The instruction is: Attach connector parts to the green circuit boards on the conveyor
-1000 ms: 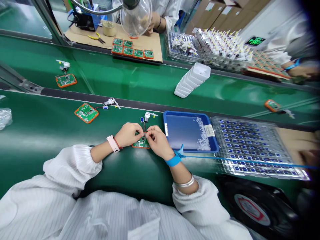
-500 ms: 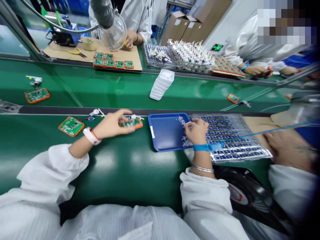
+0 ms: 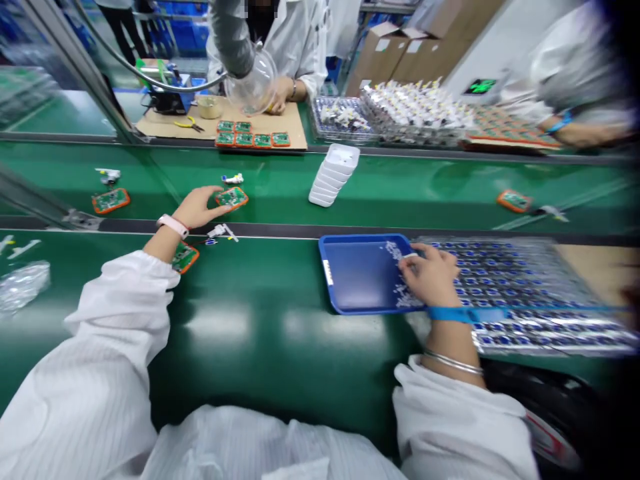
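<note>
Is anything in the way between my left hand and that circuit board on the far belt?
Nothing visible: the fingertips of the left hand are right at the near corner of the circuit board, with no object between them.

Cardboard boxes [image 3: 385, 57] against white wall [image 3: 453, 47], lit green sign [image 3: 480, 86]; aluminium frame post [image 3: 75, 63] left; blue crates [image 3: 175, 27] behind.

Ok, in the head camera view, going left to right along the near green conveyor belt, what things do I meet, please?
Clear plastic bag → orange-edged green circuit board → white wired connector → blue plastic tray → clear blister tray of blue components
</note>
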Tool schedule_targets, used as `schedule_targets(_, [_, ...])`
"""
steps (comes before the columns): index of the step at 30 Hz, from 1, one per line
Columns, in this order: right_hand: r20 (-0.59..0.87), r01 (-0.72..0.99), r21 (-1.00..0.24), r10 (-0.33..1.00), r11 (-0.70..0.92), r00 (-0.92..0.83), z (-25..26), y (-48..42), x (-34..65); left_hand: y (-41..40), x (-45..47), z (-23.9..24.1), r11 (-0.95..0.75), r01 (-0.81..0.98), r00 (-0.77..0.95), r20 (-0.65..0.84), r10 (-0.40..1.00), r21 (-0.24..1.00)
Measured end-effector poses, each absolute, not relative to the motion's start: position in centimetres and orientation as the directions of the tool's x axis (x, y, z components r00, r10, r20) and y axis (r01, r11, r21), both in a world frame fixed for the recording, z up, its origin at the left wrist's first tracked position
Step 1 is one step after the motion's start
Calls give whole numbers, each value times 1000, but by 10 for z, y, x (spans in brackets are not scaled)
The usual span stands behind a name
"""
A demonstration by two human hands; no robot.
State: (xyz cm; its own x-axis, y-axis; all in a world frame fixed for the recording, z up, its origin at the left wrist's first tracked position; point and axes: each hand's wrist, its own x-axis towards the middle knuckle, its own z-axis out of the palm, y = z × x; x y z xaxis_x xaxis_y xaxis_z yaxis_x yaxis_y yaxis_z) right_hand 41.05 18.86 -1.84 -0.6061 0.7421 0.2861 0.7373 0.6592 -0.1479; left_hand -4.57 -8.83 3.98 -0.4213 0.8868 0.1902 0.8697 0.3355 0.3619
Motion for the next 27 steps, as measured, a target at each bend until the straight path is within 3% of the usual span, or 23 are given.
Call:
schedule_targets(4, [272,737,-145,743,660,-612,-26,198,412,-179,-25,49,341,850,-397,62,916,402])
schedule_targets(8, [388,618,-223,651,754,-653,-17,185,393,-237,7,34,278,866,-310,10,951,415])
schedule_targets(12, [486,291,-424,487,857,-726,6,117,345,-232,51,18,261,841,-337,82,938,473])
schedule_targets(16, [350,25,-655,333,755,-876,12,27,300,-188,104,14,134,846,-229,124,965,516])
schedule_targets(20, [236,23,-767,316,642,-919,1,-14,288,-152,146,13,44,850,-132,132,982,525])
schedule_targets(27, [220,70,-768,365,636,-905,-3,-8,297,-141,163,11,-19,800,-154,235,960,600])
